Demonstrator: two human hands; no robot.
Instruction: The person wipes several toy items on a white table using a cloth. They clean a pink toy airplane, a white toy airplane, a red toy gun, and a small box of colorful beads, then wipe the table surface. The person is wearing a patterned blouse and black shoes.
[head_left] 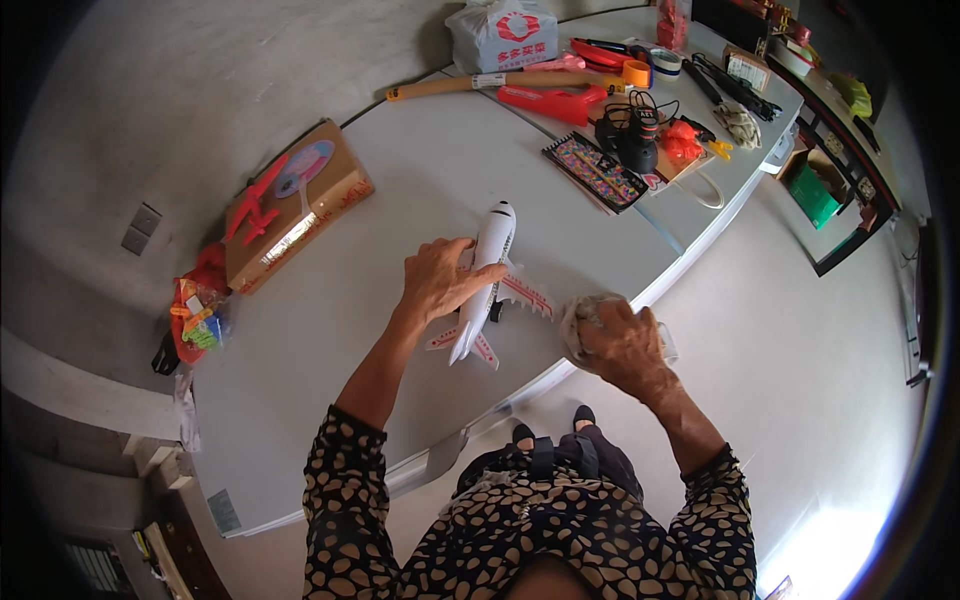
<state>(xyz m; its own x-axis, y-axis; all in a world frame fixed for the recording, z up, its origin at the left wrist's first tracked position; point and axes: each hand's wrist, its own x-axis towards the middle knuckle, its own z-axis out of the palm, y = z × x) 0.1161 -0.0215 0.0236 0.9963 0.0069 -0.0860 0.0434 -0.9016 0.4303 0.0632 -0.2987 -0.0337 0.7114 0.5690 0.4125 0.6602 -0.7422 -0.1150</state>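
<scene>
A white toy airplane (492,240) with red markings on its wings and tail stands on the pale tabletop (330,310), its nose pointing away from me. My left hand (440,278) is closed over the middle of its body, thumb across the top, covering much of the left wing. To the right, by the table's near edge, my right hand (622,345) grips a crumpled greyish-white cloth (577,325). The cloth is close to the tip of the right wing; I cannot tell whether they touch.
A cardboard box (320,205) with a pink toy piece on it lies at the left, beside a bag of colourful items (200,310). Far right, a patterned notebook (595,172), a black corded device (635,140), a red tool (550,102) and a plastic bag (502,35) crowd the surface.
</scene>
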